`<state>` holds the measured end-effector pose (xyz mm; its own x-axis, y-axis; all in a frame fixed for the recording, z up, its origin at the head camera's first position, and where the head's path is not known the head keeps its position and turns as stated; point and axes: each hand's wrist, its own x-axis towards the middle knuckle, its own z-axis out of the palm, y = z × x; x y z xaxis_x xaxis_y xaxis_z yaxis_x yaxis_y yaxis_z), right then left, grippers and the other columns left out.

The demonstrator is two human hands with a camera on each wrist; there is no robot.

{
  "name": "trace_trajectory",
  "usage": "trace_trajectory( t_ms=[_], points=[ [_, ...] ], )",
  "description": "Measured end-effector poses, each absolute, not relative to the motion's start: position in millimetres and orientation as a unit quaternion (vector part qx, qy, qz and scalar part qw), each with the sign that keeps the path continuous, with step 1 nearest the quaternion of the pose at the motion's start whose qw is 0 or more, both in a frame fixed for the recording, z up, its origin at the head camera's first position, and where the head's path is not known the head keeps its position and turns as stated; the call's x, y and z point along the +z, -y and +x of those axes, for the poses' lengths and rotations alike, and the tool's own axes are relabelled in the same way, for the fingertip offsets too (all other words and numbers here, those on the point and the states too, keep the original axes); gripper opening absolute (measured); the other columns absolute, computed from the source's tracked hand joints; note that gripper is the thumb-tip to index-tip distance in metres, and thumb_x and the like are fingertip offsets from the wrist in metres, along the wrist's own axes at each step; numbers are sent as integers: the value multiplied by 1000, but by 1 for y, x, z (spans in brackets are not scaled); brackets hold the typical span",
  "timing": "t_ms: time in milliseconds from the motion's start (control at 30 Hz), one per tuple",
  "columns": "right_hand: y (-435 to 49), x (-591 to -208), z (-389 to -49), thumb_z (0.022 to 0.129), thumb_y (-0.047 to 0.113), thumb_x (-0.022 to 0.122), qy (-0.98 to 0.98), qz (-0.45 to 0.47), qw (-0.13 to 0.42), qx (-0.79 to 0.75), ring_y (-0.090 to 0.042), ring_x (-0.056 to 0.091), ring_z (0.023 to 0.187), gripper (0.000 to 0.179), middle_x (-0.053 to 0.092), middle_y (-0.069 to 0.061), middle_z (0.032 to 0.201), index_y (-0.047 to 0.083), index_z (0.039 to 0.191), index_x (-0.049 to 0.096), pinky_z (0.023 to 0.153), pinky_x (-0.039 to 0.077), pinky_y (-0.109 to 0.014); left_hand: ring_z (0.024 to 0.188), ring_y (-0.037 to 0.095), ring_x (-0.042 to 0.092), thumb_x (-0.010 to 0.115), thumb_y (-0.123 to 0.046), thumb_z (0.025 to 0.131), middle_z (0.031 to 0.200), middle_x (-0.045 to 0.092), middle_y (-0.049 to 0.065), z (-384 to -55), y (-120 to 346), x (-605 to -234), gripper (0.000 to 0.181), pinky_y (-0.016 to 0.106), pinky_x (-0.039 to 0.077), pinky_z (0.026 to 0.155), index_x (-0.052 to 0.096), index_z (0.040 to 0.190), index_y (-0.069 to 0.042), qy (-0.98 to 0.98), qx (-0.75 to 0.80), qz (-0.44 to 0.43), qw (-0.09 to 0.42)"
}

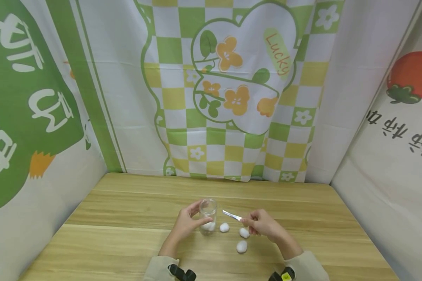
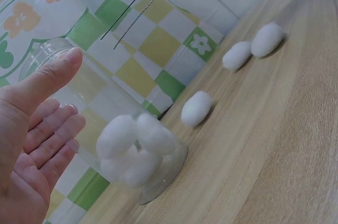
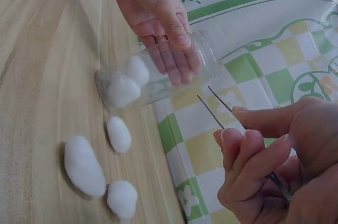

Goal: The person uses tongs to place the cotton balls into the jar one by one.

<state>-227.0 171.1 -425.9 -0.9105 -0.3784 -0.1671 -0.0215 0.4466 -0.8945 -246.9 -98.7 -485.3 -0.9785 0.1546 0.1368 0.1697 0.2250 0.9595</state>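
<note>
A clear glass jar [image 1: 208, 208] stands upright on the table, with several white cotton balls [image 2: 138, 150] in its lower part. My left hand [image 1: 188, 221] holds the jar near its mouth, thumb on one side and fingers on the other. Between thumb and fingers, my right hand [image 1: 263, 224] pinches metal tweezers [image 1: 232, 215]. Their two tips are apart, with nothing between them, and point toward the jar's mouth from its right. Three loose cotton balls lie on the table: one [image 1: 224, 227] beside the jar, another [image 1: 244, 233] by the right hand, and a third [image 1: 242, 246] closer to me.
The wooden table [image 1: 126, 218] has a patterned cloth [image 1: 211, 156] hanging behind its back edge. Printed cloth walls stand at the left [image 1: 88, 156] and right [image 1: 383, 168].
</note>
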Motion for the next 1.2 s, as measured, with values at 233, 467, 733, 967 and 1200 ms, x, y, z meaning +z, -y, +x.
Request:
trace_trajectory(
  t_ms=[233,467,733,967,1200],
  points=[
    [-173,-430,-225,96,19,58,-829,-127,175,-516,-4,42,51,34,50,6,57,-12,82,58,46,32,-13,132,44,49,80,-25,78,139,57,16,-247,99,-485,70,58,39,113,50,139,-8,785,-611,-103,5],
    [-174,-439,-223,95,16,59,-825,-131,176,-521,-3,42,49,37,50,6,56,-18,83,56,44,32,-12,132,44,49,80,-25,78,139,57,16,-246,99,-484,71,58,39,113,49,139,-8,785,-610,-108,4],
    [-177,-447,-224,95,18,58,-827,-135,189,-513,-3,42,50,36,51,6,56,-17,84,58,44,32,-11,133,43,49,80,-25,78,140,56,16,-246,99,-483,69,59,38,113,50,139,-9,784,-611,-109,3],
    [-179,-450,-223,96,19,58,-828,-129,192,-511,-3,42,49,35,51,7,55,-14,83,60,46,34,-12,132,42,49,80,-25,78,139,57,14,-247,100,-484,67,61,36,113,52,137,-12,784,-612,-104,3],
    [-178,-457,-220,94,15,59,-832,-104,192,-510,-4,45,50,30,51,5,56,-11,80,61,46,35,-11,131,43,51,81,-27,77,139,57,16,-247,100,-485,68,59,38,113,52,137,-11,787,-608,-101,7]
  ],
)
